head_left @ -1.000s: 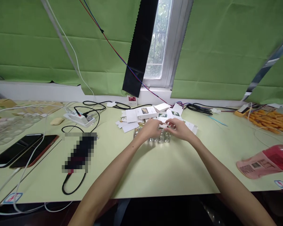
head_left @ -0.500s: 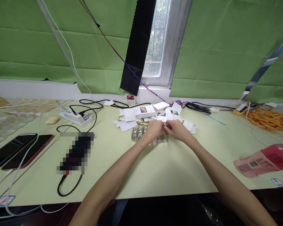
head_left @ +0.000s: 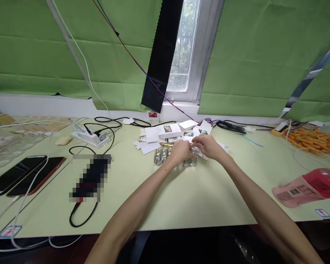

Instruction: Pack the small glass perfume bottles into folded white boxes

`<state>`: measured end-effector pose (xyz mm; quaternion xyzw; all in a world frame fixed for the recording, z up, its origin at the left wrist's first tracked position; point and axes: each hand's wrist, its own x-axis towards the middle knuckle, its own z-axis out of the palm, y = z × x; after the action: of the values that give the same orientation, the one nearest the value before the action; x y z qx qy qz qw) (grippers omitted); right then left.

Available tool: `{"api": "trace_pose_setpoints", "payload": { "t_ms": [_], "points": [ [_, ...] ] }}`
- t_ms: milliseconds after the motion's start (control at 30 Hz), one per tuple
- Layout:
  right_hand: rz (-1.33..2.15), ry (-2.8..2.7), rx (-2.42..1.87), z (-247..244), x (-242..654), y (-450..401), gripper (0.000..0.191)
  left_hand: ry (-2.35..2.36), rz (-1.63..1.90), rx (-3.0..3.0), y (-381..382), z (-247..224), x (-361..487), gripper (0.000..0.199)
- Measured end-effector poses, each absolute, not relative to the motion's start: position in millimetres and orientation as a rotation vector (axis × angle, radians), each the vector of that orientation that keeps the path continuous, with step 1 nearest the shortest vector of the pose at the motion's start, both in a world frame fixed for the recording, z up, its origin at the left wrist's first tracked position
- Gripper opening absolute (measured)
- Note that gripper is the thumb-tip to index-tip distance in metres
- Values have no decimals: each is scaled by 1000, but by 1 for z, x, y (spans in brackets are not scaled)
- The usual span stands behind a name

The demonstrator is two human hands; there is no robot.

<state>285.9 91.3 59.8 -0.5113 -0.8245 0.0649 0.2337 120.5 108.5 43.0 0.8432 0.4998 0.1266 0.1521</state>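
Note:
A row of small clear glass bottles [head_left: 160,156] stands on the table in front of me, partly covered by my hands. Gold-coloured slim pieces [head_left: 166,145] lie just behind the bottles. Over the right part of the row is my left hand [head_left: 182,149], its fingers closed; what they pinch is too small to make out. My right hand [head_left: 208,145] is close beside it, fingers bent toward the left fingertips, and whatever it grips is hidden. White paper boxes [head_left: 169,130] with flower pictures lie in a loose pile behind both hands.
A power strip [head_left: 90,138] with black cables sits at the left, near two phones [head_left: 35,176] and a blurred-out dark device [head_left: 92,178]. On the right lie a pink bottle [head_left: 305,189] and a heap of orange pieces [head_left: 313,143]. Bundled black cable [head_left: 231,126] runs along the back.
My right hand has shifted slightly right and up, its fingers less tight against the left ones. A pale piece now shows below it. My left hand stays over the bottles.

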Motion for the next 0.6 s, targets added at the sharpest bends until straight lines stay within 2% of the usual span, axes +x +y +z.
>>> {"api": "trace_pose_setpoints", "payload": {
  "t_ms": [133, 267, 333, 433, 500, 600],
  "points": [
    [322, -2106, -1448, 47, 284, 97, 20, 1405, 394, 2443, 106, 43, 122, 26],
    [455, -2060, -1466, 36, 285, 100, 32, 1370, 450, 2453, 101, 46, 117, 30],
    [389, -2059, -1458, 32, 288, 97, 32, 1354, 537, 2424, 97, 51, 106, 32],
    [179, -2030, -1569, 25, 293, 79, 22, 1399, 670, 2367, 87, 60, 70, 33],
    [64, -1962, -1742, 13, 292, 55, 34, 1610, 700, 2322, 81, 62, 33, 34],
    [-157, -1930, -1789, -17, 283, 8, 34, 2109, 481, 2205, 75, 54, -31, 36]
  ]
}}
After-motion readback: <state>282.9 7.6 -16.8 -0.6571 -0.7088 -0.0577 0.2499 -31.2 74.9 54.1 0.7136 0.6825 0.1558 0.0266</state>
